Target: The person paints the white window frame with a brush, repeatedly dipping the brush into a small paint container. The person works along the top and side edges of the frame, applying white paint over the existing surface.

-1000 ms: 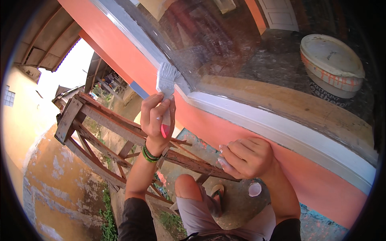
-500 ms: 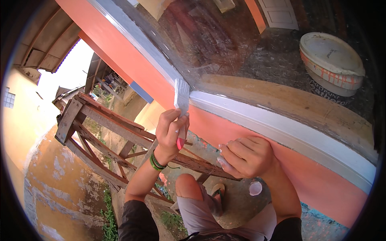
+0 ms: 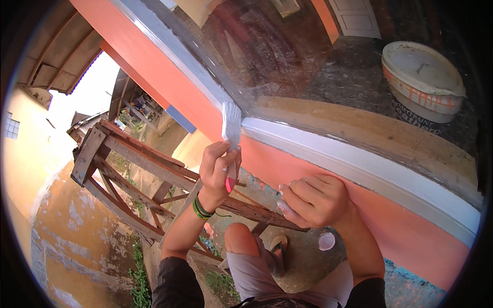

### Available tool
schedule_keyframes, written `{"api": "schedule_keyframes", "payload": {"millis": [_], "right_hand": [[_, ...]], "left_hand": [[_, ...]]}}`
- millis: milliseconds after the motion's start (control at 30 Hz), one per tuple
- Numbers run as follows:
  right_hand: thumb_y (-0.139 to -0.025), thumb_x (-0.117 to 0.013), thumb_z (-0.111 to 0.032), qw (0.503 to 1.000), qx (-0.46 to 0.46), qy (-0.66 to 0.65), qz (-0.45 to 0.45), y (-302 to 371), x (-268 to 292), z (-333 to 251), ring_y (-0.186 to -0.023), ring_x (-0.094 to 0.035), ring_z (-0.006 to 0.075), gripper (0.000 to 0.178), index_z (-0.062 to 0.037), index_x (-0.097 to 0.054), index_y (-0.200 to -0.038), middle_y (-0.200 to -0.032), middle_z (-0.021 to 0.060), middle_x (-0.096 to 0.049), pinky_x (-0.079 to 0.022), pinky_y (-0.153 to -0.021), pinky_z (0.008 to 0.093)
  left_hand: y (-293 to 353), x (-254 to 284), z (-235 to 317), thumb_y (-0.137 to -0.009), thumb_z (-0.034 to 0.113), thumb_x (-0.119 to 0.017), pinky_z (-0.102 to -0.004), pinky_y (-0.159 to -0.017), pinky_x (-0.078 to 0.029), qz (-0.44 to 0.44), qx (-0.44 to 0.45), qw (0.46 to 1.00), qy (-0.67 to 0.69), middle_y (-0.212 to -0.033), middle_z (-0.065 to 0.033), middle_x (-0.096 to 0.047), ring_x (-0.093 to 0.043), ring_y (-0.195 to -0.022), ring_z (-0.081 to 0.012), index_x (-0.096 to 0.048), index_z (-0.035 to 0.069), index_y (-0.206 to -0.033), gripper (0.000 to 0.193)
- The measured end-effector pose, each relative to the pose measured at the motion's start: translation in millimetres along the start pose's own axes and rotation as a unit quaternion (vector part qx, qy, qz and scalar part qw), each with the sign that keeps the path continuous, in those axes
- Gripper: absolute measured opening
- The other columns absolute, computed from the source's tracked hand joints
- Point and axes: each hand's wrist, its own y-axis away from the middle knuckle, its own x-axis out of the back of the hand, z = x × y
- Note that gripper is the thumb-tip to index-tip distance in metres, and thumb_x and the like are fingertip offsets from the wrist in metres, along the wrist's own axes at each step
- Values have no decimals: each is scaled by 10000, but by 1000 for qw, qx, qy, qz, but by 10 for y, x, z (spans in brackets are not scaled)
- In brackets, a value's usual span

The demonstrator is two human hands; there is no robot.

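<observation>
My left hand (image 3: 218,167), with green and dark bands at its wrist, is closed round the handle of a paintbrush (image 3: 232,123). Pale paint coats the bristles, which point up and touch the lower corner of the window frame (image 3: 328,146). A pink end of the handle shows below my fingers. Curled into a fist, my right hand (image 3: 318,200) rests against the coral wall (image 3: 400,236) below the frame. White paint marks its fingertips, and I see nothing held in it.
Behind the glass stands a lidded paint bucket (image 3: 423,82) with orange drips. A wooden trestle (image 3: 149,172) stands to the left, close to my left arm. On the ground below my right hand is a small round container (image 3: 326,241). A peeling wall (image 3: 77,241) rises at far left.
My left hand and the paintbrush have shifted down very slightly along the frame corner. My right hand stays in place against the wall.
</observation>
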Motion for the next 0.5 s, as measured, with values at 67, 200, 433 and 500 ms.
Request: {"api": "schedule_keyframes", "payload": {"millis": [67, 200, 433, 500], "right_hand": [[-717, -771, -128, 1000, 0, -1, -2, 1, 2, 3, -604, -630, 167, 198, -10, -715, -866, -792, 39, -631, -487, -532, 292], [-714, -762, -132, 1000, 2, -2, 1, -5, 0, 6, -604, -630, 173, 213, -6, -719, -881, -787, 41, -630, -486, -532, 296], [-720, -748, -140, 1000, -2, -5, 3, -4, 15, 6, -605, -625, 179, 233, 4, -724, -901, -786, 44, -633, -487, -538, 301], [-724, -745, -139, 1000, -3, -3, 5, 0, 12, 1, -603, -622, 179, 229, 4, -724, -902, -786, 45, -634, -486, -538, 301]], "left_hand": [[-30, 34, 17, -704, -112, -832, -383, -661, -581, -4, 8, 1000, 8, -990, -169, -658, -690, -836, -322, -624, -7, -887, 296], [-212, 88, -85, -705, -105, -839, -383, -667, -582, 14, -8, 1000, -7, -977, -169, -659, -695, -840, -324, -628, -9, -895, 300], [-613, 134, -329, -769, -69, -826, -374, -773, -575, 68, 21, 995, -67, -1042, -175, -694, -703, -928, -301, -649, 9, -950, 265], [-617, 147, -324, -768, -70, -827, -376, -775, -575, 71, 18, 995, -60, -1043, -175, -694, -703, -926, -301, -652, 8, -951, 266]]}}
